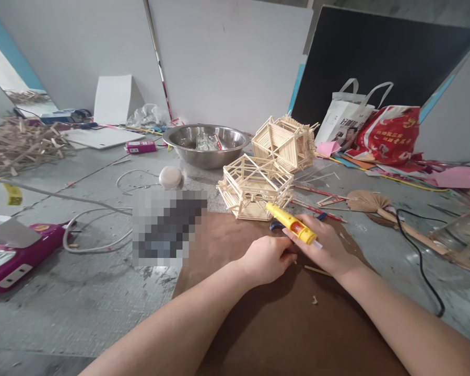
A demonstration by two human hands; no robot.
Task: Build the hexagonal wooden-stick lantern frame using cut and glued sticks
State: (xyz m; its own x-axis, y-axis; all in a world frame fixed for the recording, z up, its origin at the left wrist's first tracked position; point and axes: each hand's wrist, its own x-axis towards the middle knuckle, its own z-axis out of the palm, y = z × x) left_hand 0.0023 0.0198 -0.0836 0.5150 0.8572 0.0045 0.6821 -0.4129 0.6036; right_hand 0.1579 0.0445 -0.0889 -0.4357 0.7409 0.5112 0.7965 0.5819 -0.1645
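Note:
A yellow hot glue gun is gripped in my right hand, its nozzle pointing up and left toward a stick frame. A clear glue stick pokes from its back end. My left hand is closed right beside it, fingers curled under and touching or nearly touching my right hand; what they pinch, if anything, is hidden. Just beyond the nozzle stands an open many-sided frame of thin wooden sticks. Behind it leans a second, denser stick structure. A loose stick lies on the brown sheet under my hands.
A steel basin stands behind the frames. Purple power strips and cables lie left, near a white round object and a blurred-out patch. A stick pile is far left. Bags and a palm-leaf fan are right.

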